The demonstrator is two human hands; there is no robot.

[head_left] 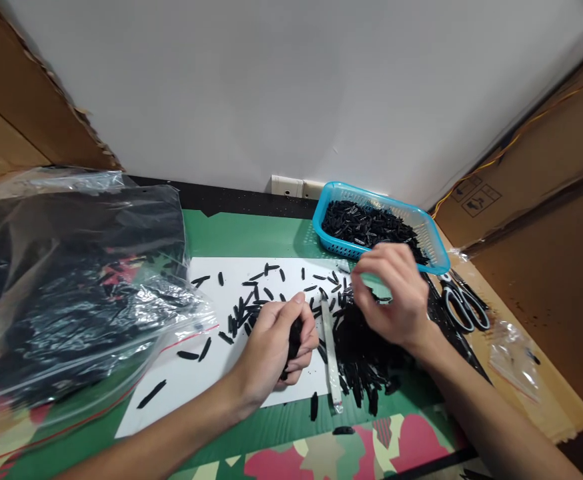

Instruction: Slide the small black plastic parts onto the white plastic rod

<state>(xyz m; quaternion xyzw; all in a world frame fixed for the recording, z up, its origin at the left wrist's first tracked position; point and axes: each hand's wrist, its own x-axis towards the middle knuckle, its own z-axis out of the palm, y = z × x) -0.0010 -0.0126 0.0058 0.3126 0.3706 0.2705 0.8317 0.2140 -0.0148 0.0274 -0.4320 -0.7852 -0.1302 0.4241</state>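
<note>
My left hand [284, 340] is closed around a bunch of black pieces, above a white sheet [196, 380]. My right hand [394, 290] is raised over a dark heap of black pieces [359, 347], its thumb and index finger curled in a ring; whether a small piece sits at the fingertips is hidden. Between the hands lies a narrow pale strip [330, 360], partly on the sheet. Small black pieces [241, 313] are scattered over the sheet. Behind my right hand, a blue basket [441, 257] holds many thin black pieces.
A large clear zip bag [86, 300] with black contents covers the left side. Scissors [459, 307] and a small clear bag [514, 360] lie at the right. Cardboard [551, 220] stands on the right, a pale wall [221, 87] with sockets [287, 186] behind.
</note>
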